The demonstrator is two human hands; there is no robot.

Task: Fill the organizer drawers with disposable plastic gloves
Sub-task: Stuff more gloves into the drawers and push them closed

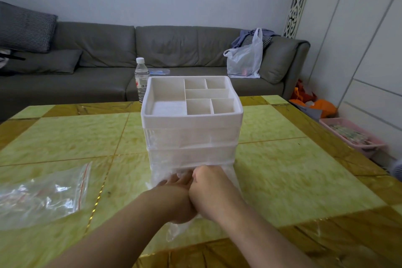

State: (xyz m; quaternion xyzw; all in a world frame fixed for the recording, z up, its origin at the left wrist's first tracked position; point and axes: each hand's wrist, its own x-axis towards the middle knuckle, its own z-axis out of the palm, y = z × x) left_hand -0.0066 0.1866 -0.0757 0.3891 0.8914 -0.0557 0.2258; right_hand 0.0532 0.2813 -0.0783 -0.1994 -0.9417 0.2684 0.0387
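A white organizer [191, 118] stands in the middle of the table, with several open compartments on top and clear drawers stacked below. Its bottom drawer [230, 175] is pulled out toward me, and crumpled clear plastic gloves [174, 231] fill it and spill over its near edge. My left hand [176, 189] and my right hand [208, 187] press side by side on the gloves in that drawer, wrists touching. The fingers of both hands are curled into the plastic; the fingertips are hidden.
An empty clear zip bag [43, 193] with a red seal lies at the table's left. A water bottle [141, 79] stands behind the organizer. Beyond the table are a grey sofa [174, 50] with a white plastic bag [245, 59], and a pink basket [356, 137] on the floor at right.
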